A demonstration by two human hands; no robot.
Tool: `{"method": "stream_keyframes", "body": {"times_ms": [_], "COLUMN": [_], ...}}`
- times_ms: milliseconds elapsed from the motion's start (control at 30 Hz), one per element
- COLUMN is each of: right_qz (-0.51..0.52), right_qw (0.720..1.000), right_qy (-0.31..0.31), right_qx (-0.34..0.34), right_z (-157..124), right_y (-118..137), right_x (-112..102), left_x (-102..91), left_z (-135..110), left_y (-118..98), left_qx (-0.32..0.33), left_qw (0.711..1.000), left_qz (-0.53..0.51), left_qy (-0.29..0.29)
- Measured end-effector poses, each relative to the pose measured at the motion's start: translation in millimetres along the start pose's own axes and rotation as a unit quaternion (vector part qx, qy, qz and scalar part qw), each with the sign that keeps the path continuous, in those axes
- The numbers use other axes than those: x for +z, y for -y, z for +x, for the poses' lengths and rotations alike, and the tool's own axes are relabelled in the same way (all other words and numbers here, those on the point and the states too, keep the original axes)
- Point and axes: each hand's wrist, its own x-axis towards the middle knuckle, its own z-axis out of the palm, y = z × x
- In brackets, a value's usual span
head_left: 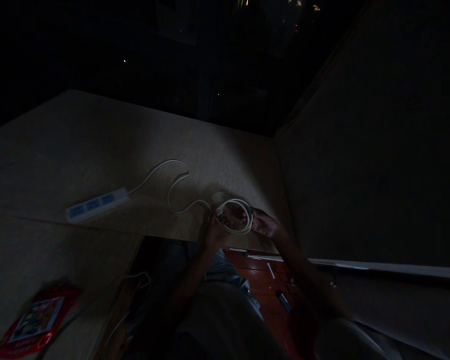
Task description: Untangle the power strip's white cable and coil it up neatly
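Observation:
The scene is very dark. A white power strip point(96, 204) with blue sockets lies on a pale board surface point(97, 145). Its white cable point(171, 186) snakes right across the board and ends in a small coil point(235, 216) near the board's front edge. My left hand point(215, 231) grips the coil's left side. My right hand point(264, 223) holds the coil's right side. Both hands keep the loops together just above the board.
A red packet point(37, 320) with a printed label lies at the lower left on a second board. Another thin white cord point(135, 280) hangs near the gap between boards. A reddish wooden floor point(262, 285) with small scraps shows below. A tall dark panel point(378, 175) stands on the right.

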Motion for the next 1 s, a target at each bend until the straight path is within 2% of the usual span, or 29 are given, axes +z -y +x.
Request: {"method": "stream_keyframes", "body": {"times_ms": [133, 267, 467, 700, 833, 1000], "right_qz": [0.155, 0.246, 0.193, 0.175, 0.170, 0.155], "right_qw": [0.982, 0.961, 0.977, 0.983, 0.985, 0.987], "right_qy": [-0.075, -0.055, -0.009, -0.018, -0.028, -0.048], "right_qx": [-0.075, -0.115, -0.086, -0.046, -0.029, 0.002], "right_z": [-0.2, 3.1, -7.7, -18.8, -22.1, -24.0], "right_y": [-36.7, -41.2, -24.9, -22.5, -23.9, -17.9], "right_x": [23.2, 41.4, 35.9, 24.3, 21.3, 12.6], "left_x": [-2.1, -4.4, -6.1, -6.7, -5.6, 0.2], "left_z": [3.0, -0.1, -8.7, -4.4, -0.5, -2.6], "left_y": [9.6, 9.4, -10.1, -19.7, -13.3, -0.2], "left_qx": [0.006, 0.001, -0.034, -0.104, -0.105, -0.067], "left_qw": [1.000, 1.000, 0.999, 0.984, 0.984, 0.993], "left_qz": [-0.018, -0.018, 0.037, 0.113, 0.131, 0.099], "left_qy": [-0.003, -0.001, 0.017, 0.093, 0.055, 0.021]}}
